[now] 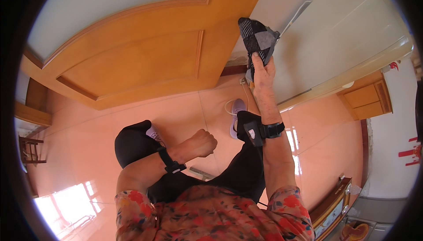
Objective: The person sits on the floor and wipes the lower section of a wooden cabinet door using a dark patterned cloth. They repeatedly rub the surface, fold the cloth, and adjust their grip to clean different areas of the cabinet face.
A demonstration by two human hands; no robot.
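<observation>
My right hand (pixel 264 72) is stretched out ahead, gripping a black-and-grey checked cloth item (pixel 262 39), perhaps a folded cloth or a cap. The thumb lies on its near side. It is held close to the edge of a pale, smooth-sided cabinet or appliance (pixel 317 49); whether it touches that surface I cannot tell. My left hand (pixel 201 143) is curled into a fist above the floor, between my knees, with nothing seen in it. Each wrist wears a black strap; the right one carries a small device (pixel 253 133).
A wooden door (pixel 142 59) with a glass pane stands ahead on the left. A white cord (pixel 247 94) runs over the pink tiled floor (pixel 185 119) beside my right shoe (pixel 238 107). A wooden cabinet (pixel 366 99) is farther right, and a framed wooden object (pixel 330 208) at lower right.
</observation>
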